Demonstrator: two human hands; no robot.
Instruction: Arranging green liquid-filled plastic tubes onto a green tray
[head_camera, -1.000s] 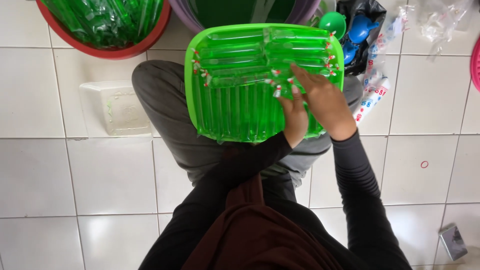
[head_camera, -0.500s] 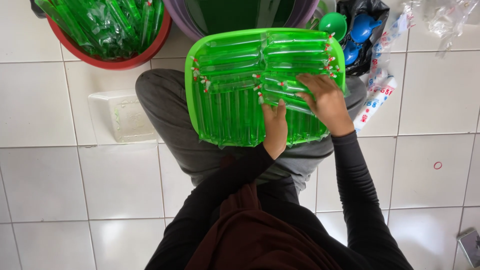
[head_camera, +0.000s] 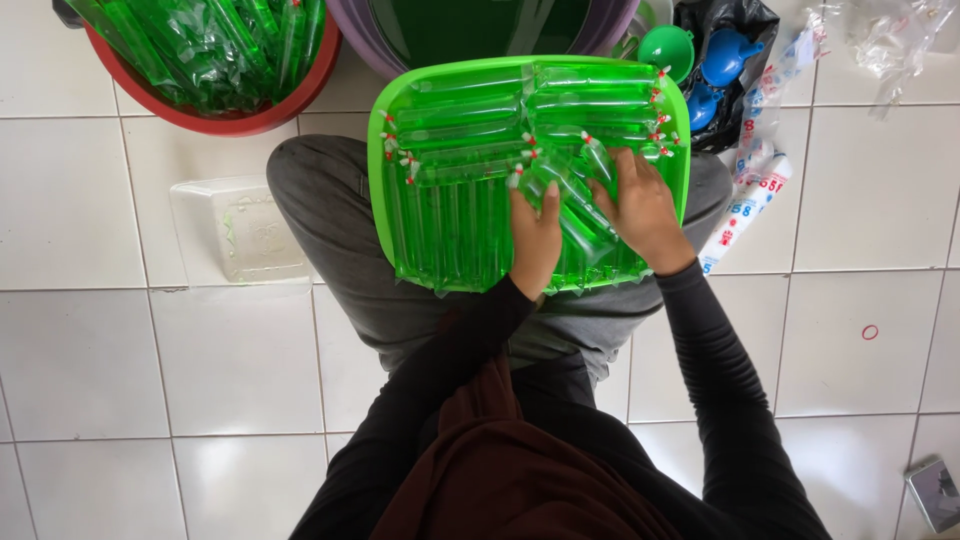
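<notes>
A bright green plastic tray (head_camera: 376, 170) rests on my lap, filled with rows of long clear bags of green liquid, tied at the ends. My left hand (head_camera: 536, 238) and my right hand (head_camera: 646, 208) are both on the tray's right half. Between them they grip one tilted green bag (head_camera: 568, 196) that lies across the neat rows. More bags (head_camera: 450, 110) lie sideways along the tray's far side.
A red basin (head_camera: 250, 118) at the far left holds several more green bags. A purple basin (head_camera: 390, 50) of green liquid stands beyond the tray. Green and blue funnels (head_camera: 668, 48) and a black bag sit at the far right. A clear plastic box (head_camera: 240, 232) lies on the white tiles.
Both hands have shifted on the tray and now hold one bag at a slant. The view has dropped a little, and the tray sits lower in it.
</notes>
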